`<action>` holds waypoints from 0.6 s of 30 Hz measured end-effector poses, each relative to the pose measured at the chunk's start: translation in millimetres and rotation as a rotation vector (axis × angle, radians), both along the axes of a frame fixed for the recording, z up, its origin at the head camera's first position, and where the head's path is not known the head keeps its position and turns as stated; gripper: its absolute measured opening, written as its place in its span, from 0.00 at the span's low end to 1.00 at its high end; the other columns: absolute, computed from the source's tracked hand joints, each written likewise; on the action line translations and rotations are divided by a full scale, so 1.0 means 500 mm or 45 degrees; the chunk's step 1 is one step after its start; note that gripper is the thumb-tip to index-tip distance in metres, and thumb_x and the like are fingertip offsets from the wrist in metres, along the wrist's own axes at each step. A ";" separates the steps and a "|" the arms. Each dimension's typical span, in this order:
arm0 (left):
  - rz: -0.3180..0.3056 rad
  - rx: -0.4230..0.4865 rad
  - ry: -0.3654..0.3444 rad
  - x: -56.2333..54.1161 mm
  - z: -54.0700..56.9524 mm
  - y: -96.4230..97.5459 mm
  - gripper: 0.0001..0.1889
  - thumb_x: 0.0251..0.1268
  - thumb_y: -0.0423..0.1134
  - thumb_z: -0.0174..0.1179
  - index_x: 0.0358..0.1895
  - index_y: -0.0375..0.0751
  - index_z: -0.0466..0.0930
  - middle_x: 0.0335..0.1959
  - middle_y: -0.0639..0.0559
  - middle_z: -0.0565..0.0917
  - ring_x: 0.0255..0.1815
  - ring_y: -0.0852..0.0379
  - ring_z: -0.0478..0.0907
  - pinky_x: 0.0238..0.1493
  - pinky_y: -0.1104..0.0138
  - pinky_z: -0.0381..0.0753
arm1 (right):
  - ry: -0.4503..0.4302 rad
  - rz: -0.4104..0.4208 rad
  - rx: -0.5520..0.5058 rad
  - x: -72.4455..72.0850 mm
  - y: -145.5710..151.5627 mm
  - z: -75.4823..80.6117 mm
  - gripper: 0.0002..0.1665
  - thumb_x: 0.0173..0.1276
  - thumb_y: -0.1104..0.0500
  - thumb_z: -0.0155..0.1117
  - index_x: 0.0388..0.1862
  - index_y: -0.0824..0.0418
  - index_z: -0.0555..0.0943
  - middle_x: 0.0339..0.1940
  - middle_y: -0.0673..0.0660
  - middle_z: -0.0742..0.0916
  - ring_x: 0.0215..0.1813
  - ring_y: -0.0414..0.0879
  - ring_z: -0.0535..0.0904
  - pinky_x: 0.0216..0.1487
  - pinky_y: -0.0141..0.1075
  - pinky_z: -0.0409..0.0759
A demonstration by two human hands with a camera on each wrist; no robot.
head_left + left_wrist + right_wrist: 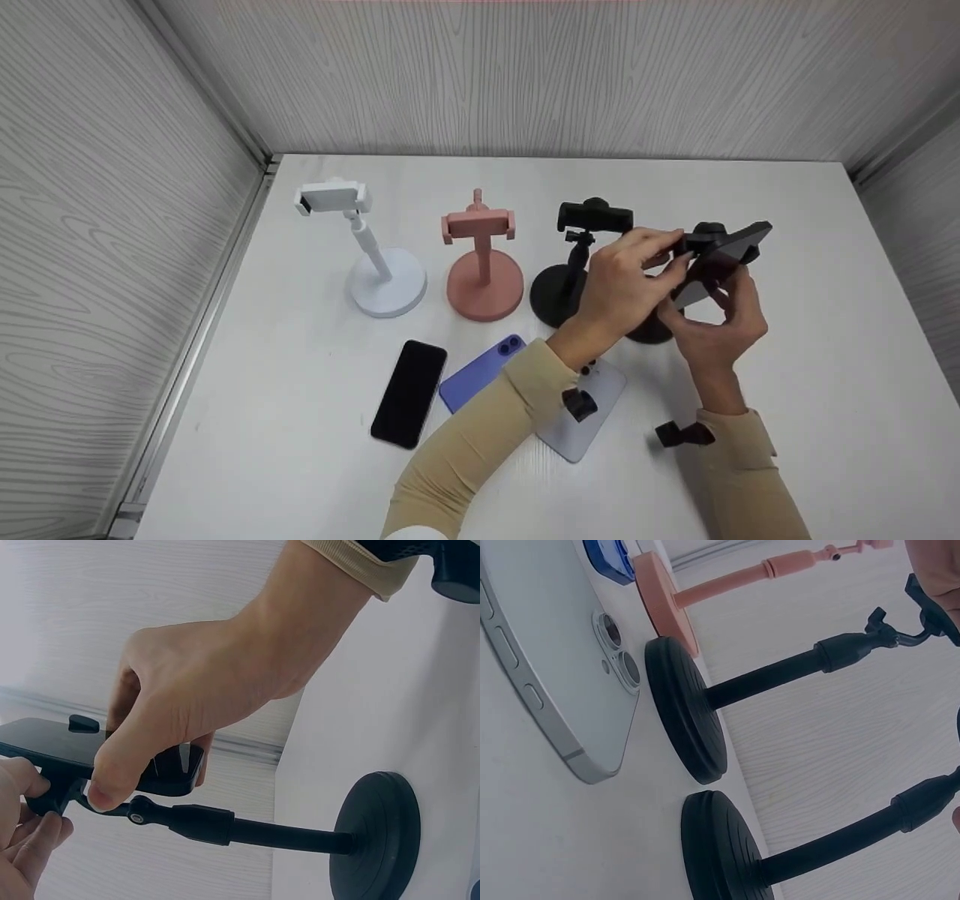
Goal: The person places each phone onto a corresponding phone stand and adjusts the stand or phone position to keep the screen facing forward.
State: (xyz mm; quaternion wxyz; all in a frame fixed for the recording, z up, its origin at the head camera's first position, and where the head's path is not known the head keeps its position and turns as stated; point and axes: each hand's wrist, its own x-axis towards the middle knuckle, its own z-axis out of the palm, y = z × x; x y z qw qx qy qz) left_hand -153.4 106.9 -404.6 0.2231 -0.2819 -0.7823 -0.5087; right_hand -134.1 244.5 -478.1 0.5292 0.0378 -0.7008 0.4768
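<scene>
At the right, a dark phone (731, 251) lies at a slant across the clamp (703, 240) of the rightmost black phone stand. My right hand (724, 326) grips its lower part, thumb on one edge and fingers on the other. With thumb and fingertips, my left hand (622, 277) pinches the clamp's left end. From the left wrist view, the right hand (195, 682) reaches round the phone (45, 739), while the left hand (26, 821) holds a dark jaw beneath it. That stand's base (651, 331) is on the table, partly hidden by the hands.
Leftward stand another black phone stand (596, 217), a pink one (484, 289) and a white one (386, 285). In front lie a black phone (409, 394), a purple phone (476, 375) and a silver phone (581, 427); the left forearm overlaps the last two. Panels wall the table (847, 360).
</scene>
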 end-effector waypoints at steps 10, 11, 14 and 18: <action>0.007 -0.079 0.067 -0.003 0.000 -0.007 0.13 0.68 0.34 0.70 0.53 0.32 0.90 0.41 0.46 0.92 0.41 0.60 0.92 0.47 0.89 0.80 | -0.018 -0.068 0.030 -0.005 0.011 -0.016 0.37 0.44 0.54 0.80 0.53 0.74 0.86 0.41 0.69 0.91 0.45 0.34 0.88 0.48 0.22 0.88; 0.004 -0.076 0.067 -0.004 0.000 -0.007 0.13 0.68 0.33 0.70 0.52 0.32 0.90 0.41 0.46 0.92 0.41 0.59 0.92 0.47 0.89 0.80 | -0.020 -0.074 0.029 -0.005 0.011 -0.016 0.37 0.44 0.54 0.81 0.53 0.74 0.86 0.41 0.69 0.91 0.45 0.35 0.88 0.48 0.21 0.88; 0.005 -0.073 0.068 -0.004 0.000 -0.006 0.13 0.68 0.33 0.69 0.52 0.32 0.90 0.42 0.45 0.92 0.42 0.59 0.92 0.49 0.89 0.80 | -0.023 -0.088 0.034 -0.004 0.009 -0.014 0.39 0.45 0.53 0.82 0.54 0.74 0.85 0.41 0.69 0.91 0.46 0.34 0.88 0.48 0.21 0.88; 0.009 -0.063 0.068 -0.004 -0.001 -0.004 0.12 0.68 0.32 0.69 0.52 0.31 0.90 0.41 0.45 0.92 0.42 0.59 0.93 0.49 0.89 0.80 | -0.026 -0.093 0.030 -0.003 0.006 -0.010 0.40 0.45 0.52 0.82 0.54 0.75 0.85 0.42 0.70 0.91 0.46 0.33 0.87 0.50 0.22 0.88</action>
